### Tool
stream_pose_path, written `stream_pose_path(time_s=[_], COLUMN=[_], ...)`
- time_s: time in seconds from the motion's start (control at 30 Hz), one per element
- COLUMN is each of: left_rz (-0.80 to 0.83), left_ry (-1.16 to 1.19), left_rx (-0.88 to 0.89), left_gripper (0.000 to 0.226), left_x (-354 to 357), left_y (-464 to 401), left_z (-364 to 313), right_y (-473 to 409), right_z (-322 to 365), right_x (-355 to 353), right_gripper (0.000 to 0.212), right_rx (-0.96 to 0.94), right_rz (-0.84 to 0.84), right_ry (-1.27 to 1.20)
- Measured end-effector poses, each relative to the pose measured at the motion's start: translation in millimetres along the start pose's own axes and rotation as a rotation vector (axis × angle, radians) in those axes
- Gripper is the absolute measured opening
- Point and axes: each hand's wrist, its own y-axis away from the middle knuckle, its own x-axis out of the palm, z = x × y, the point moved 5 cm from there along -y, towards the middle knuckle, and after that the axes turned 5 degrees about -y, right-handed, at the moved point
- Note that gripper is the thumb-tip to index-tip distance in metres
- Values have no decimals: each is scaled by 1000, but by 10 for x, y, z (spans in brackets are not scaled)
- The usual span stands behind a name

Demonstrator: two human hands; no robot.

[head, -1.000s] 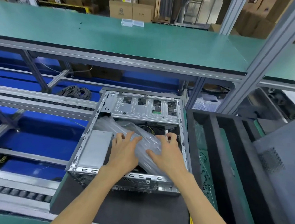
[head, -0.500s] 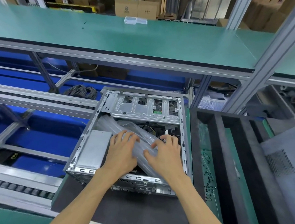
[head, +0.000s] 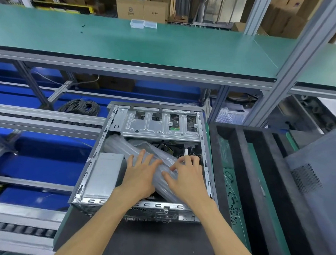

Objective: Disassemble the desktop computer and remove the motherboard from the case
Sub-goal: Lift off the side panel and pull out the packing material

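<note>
Head view: one open computer case (head: 206, 148) at centre frame, lying on its side on a dark mat (head: 158, 242). Motherboard hidden; cannot tell its exact spot under the packing. Inside the case, one clear inflated plastic cushion (head: 124, 146) stretched diagonally from upper left to lower right. One grey power supply box (head: 103, 174) in the case's left part, one silver drive cage (head: 159, 125) across its upper part, a bundle of cables (head: 172, 148) just below the cage.

Two bare hands in the case. Left hand (head: 140, 176) flat on the cushion, fingers spread and fairly straight, gripping nothing. Right hand (head: 188, 178) beside it, fingers bent with tips pressed on the cushion; whether closed round anything, cannot tell. One small white piece (head: 186, 152) standing just above the right fingertips.

Right of the case, one black foam tray (head: 238, 169) with long slots. At far right, one grey perforated panel (head: 315, 172). Upper frame: one green shelf (head: 167, 44) carrying two clear plastic boxes (head: 143, 24). Left of centre, one coil of grey cable (head: 81, 106) below the shelf.
</note>
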Motion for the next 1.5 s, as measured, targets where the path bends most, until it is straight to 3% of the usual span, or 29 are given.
stream_pose_path(time_s=[0.43,0.63,0.87,1.0,1.2,1.4,1.5], left_rz=[-156,-77,-38,45,-272,-15,4], left_ry=[-42,-107,-65,129,297,168,134], left_rx=[84,135,168,171,160,174,157], left_gripper=[62,71,72,66,55,54,58], left_x=[-90,-161,-182,-187,-439,-199,-152], left_y=[8,-86,-100,-55,-106,-248,-271], left_z=[64,62,56,72,24,-108,-97], right_y=[-5,31,17,18,13,2,-3], right_z=[-17,-9,29,61,65,58,43], right_x=[-1,42,100,87,81,72,25], right_gripper=[48,84,80,81,79,72,67], right_rx=[-40,-117,-142,-146,-157,-132,-121], right_rz=[8,102,186,185,174,140,39], right_ry=[13,61,37,27,-3,-56,-31])
